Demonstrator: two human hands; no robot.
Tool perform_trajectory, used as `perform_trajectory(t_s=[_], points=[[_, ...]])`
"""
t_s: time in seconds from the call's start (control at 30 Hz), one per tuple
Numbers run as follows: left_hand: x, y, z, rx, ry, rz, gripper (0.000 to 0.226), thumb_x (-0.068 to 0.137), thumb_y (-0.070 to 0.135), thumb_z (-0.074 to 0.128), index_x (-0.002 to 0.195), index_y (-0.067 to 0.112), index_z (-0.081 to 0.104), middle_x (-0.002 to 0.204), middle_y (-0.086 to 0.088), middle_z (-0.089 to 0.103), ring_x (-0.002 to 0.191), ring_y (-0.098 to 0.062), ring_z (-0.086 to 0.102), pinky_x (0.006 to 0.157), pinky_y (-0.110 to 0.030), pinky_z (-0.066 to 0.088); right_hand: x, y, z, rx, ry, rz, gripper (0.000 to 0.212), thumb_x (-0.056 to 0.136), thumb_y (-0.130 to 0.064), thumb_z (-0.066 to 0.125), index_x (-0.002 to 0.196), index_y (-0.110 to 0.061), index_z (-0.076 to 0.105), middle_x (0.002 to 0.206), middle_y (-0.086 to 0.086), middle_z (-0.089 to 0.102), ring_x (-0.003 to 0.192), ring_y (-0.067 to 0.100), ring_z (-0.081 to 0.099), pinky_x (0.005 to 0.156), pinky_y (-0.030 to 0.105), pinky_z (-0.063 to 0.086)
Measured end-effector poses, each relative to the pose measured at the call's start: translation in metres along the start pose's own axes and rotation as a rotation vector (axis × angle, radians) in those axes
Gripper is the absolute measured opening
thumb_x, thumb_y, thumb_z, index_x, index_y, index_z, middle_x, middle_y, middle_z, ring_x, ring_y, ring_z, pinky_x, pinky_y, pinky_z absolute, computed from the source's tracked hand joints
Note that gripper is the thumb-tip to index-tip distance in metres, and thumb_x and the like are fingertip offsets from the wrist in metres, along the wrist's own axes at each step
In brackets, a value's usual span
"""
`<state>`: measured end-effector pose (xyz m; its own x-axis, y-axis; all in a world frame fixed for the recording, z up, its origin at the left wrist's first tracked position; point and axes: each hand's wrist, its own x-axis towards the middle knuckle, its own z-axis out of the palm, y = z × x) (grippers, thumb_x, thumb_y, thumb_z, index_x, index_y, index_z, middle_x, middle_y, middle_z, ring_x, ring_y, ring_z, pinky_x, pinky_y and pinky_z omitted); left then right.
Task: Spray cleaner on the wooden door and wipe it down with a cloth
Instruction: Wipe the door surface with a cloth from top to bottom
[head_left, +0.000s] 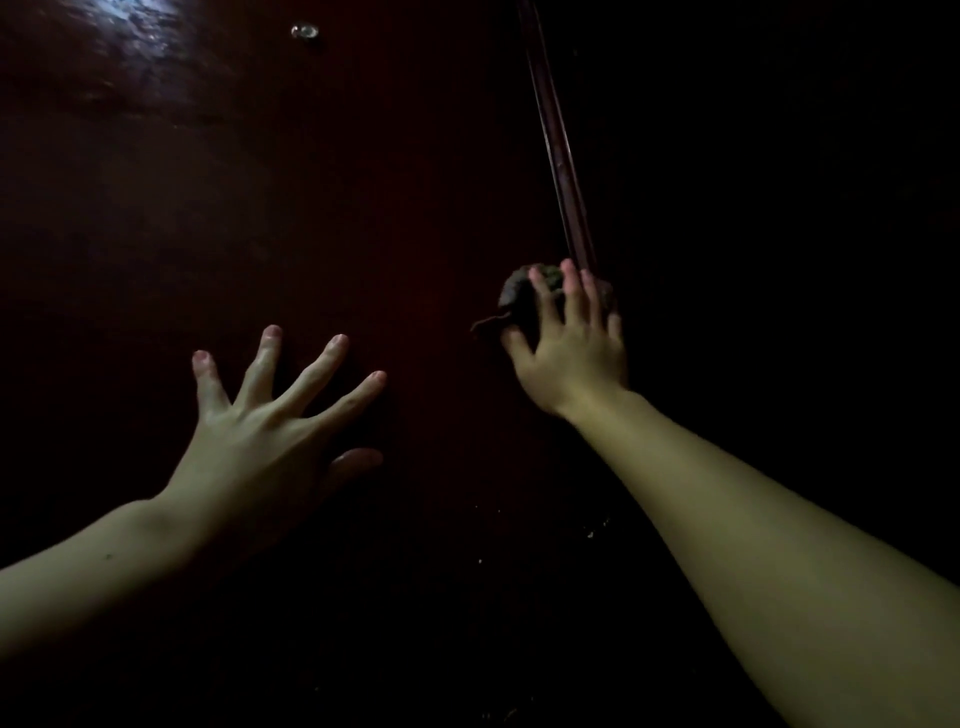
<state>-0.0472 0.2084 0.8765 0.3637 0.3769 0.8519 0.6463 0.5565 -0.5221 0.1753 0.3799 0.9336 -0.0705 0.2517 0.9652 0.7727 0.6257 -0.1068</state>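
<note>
A dark reddish-brown wooden door (322, 218) fills the dim view. My left hand (270, 415) lies flat against it with the fingers spread wide. My right hand (566, 343) presses a bunched dark cloth (517, 296) onto the door close to its right edge; the fingers lie over the cloth and the thumb hooks under it. No spray bottle is in sight.
A small shiny peephole (305, 31) sits high on the door. The door's edge strip (558, 150) runs diagonally down to my right hand. Beyond it everything is black. A patch of glare (130, 21) shines at the top left.
</note>
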Motion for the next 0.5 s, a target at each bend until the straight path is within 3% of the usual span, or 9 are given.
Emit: perform_trajectory(t_s=[0.13, 0.23, 0.33, 0.43, 0.5], points=[[0.0, 0.002, 0.0, -0.023, 0.01, -0.018, 0.074, 0.086, 0.07, 0.018, 0.147, 0.031, 0.034, 0.155, -0.013, 0.028, 0.133, -0.056, 0.025, 0.086, -0.083, 0.022, -0.079, -0.001, 0.025, 0.076, 0.088, 0.047, 0.076, 0.087, -0.064, 0.021, 0.154, -0.03, 0.006, 0.163, 0.008, -0.006, 0.149, 0.025, -0.009, 0.117, 0.053, 0.006], [0.0, 0.002, 0.001, -0.044, 0.016, -0.016, 0.074, 0.086, 0.07, 0.017, 0.147, 0.031, 0.032, 0.155, -0.014, 0.027, 0.134, -0.056, 0.023, 0.087, -0.083, 0.02, -0.15, -0.005, 0.043, 0.081, 0.102, 0.044, 0.081, 0.082, -0.063, 0.031, 0.153, -0.028, 0.015, 0.162, 0.011, 0.005, 0.149, 0.032, 0.004, 0.115, 0.057, 0.013], [0.0, 0.004, 0.001, -0.058, 0.03, -0.025, 0.072, 0.089, 0.07, 0.019, 0.148, 0.032, 0.03, 0.156, -0.013, 0.025, 0.136, -0.055, 0.02, 0.089, -0.082, 0.016, -0.21, -0.001, 0.056, 0.037, 0.074, -0.111, 0.088, 0.077, -0.063, 0.043, 0.153, -0.025, 0.018, 0.161, 0.014, 0.01, 0.148, 0.037, 0.01, 0.115, 0.057, 0.013], [-0.002, 0.006, 0.001, -0.072, 0.022, -0.039, 0.071, 0.087, 0.067, 0.03, 0.149, 0.032, 0.029, 0.158, -0.012, 0.021, 0.138, -0.054, 0.015, 0.092, -0.082, 0.012, -0.207, 0.007, 0.053, -0.047, 0.027, -0.274, 0.089, 0.078, -0.068, 0.043, 0.152, -0.025, 0.021, 0.161, 0.014, 0.014, 0.147, 0.037, 0.012, 0.114, 0.06, 0.014], [-0.002, 0.006, -0.001, -0.083, 0.009, -0.036, 0.074, 0.084, 0.066, 0.03, 0.149, 0.032, 0.028, 0.158, -0.012, 0.02, 0.138, -0.054, 0.014, 0.092, -0.081, 0.012, -0.173, 0.008, 0.044, -0.053, 0.026, -0.241, 0.086, 0.079, -0.07, 0.035, 0.152, -0.03, 0.017, 0.162, 0.011, 0.008, 0.148, 0.034, 0.004, 0.113, 0.061, 0.013]])
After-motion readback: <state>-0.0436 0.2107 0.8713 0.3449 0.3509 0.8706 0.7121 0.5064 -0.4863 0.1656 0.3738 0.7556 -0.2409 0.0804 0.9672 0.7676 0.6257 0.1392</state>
